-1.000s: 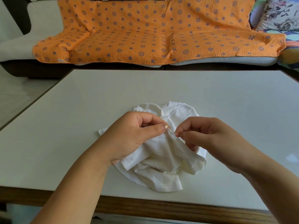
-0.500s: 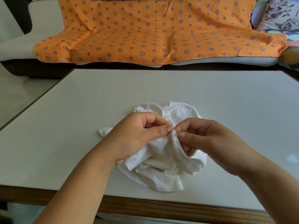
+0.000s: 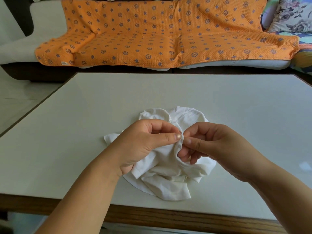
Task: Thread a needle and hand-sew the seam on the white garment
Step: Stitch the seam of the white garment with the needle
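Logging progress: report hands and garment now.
Left hand pinches garment fold. Right hand pinches same fold; needle not visible. Garment bunched on table, nothing blocking.

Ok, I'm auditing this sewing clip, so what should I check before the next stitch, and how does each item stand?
1. Left hand pinches the garment fold: ok.
2. Right hand pinches the same fold: ok.
3. Needle held: cannot tell, fingertips may hide it.
4. Thread through its eye: cannot tell.
5. Garment rests on the table: ok.
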Motion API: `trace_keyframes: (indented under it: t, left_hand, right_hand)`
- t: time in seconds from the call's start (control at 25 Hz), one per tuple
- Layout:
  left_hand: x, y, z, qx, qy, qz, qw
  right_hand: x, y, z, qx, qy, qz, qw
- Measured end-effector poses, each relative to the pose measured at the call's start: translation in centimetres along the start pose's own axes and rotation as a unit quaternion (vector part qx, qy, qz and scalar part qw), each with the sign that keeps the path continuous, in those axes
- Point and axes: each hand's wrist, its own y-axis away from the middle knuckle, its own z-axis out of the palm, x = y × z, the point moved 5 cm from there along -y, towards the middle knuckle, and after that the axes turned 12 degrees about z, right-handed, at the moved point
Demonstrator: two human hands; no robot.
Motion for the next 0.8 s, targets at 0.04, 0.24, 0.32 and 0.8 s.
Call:
trace_keyframes:
  t: [0.04,0.24,0.32,0.8]
  left_hand:
    - [-0.1,-0.1,0.0,0.002,-0.004,0.000,1.000]
    - [-0.9,-0.3,0.3,-0.004,-0.058,-0.022,0.998]
    - [-1.1,-0.3,0.2,0.001,-0.064,-0.031,0.997]
    - [-1.7,-0.5,0.0,0.012,-0.134,-0.030,0.990]
  right_hand:
    - [0.0,0.0,0.0,0.000,0.007,0.003,1.000]
    - [0.2,0.1,0.2,0.026,0.069,0.016,0.997]
    - [-0.1,0.4,0.3,0.034,0.087,0.002,0.996]
    - [-0.1,-0.1,-0.9,0.219,0.189,-0.020,0.957]
